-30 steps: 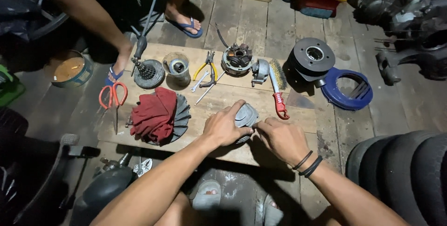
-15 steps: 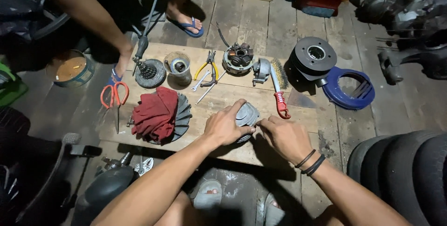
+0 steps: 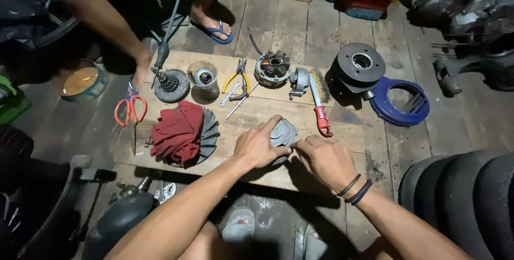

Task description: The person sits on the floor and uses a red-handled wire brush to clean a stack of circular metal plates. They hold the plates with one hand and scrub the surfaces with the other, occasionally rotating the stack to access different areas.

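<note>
On one board (image 3: 257, 112), two hands (image 3: 259, 146) clasp one grey part (image 3: 282, 133).

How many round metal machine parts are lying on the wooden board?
5. A toothed disc and a cup-shaped part at the back left, a wired coil part at the back middle, a finned wheel under the red cloth, one grey part between both hands. More may be hidden.
</note>
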